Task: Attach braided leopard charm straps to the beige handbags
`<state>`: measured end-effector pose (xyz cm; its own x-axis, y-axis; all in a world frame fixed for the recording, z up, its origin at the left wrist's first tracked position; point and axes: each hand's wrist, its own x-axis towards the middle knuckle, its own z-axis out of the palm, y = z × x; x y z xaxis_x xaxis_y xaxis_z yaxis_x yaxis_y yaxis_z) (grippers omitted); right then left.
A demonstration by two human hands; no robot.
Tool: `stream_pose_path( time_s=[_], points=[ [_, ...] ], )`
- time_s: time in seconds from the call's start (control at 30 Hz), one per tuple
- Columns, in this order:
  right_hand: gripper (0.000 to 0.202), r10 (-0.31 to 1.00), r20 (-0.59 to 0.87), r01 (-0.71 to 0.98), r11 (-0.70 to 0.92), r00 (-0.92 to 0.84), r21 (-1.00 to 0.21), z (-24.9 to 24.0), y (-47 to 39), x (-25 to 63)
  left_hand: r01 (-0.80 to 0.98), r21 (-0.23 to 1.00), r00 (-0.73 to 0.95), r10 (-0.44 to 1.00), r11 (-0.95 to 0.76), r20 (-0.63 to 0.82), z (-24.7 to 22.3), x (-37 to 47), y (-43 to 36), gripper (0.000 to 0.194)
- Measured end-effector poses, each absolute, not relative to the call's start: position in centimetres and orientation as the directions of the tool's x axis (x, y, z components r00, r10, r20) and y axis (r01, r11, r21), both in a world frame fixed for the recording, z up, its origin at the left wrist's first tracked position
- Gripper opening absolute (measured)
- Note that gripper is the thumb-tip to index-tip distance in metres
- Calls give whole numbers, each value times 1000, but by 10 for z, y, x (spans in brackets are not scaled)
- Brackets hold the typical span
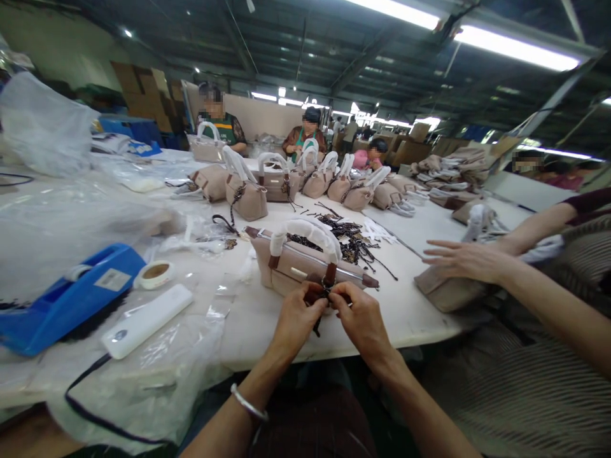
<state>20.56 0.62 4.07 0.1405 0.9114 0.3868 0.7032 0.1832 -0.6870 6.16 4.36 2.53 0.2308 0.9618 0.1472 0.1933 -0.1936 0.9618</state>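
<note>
A beige handbag with brown trim stands upright in front of me, its handle wrapped in white padding. At the brown tab of the handle's right base, my left hand and my right hand meet with pinched fingers. Between them is a dark cord strap, its lower end hanging below my fingertips. My fingers hide most of the strap and where it joins the bag. Just behind the bag lies a pile of dark cord straps with small metallic-looking pieces.
Several finished-looking beige handbags stand further back. On the left lie a blue tape dispenser, a tape roll, a white device and clear plastic. At right, a co-worker's hand rests over another bag.
</note>
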Motion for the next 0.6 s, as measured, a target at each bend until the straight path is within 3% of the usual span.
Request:
stream_pose_path(
  time_s=[0.13,0.4,0.6],
  points=[
    [10,924,368,715,186,107,-675,42,2,210,145,976,246,961,-165,127,25,61,46,16],
    [11,896,444,885,205,3,-418,42,10,209,167,972,269,956,-166,117,25,63,45,20],
    [11,883,467,878,258,-44,-404,37,10,211,84,987,284,952,-139,110,18,64,48,22]
  ],
)
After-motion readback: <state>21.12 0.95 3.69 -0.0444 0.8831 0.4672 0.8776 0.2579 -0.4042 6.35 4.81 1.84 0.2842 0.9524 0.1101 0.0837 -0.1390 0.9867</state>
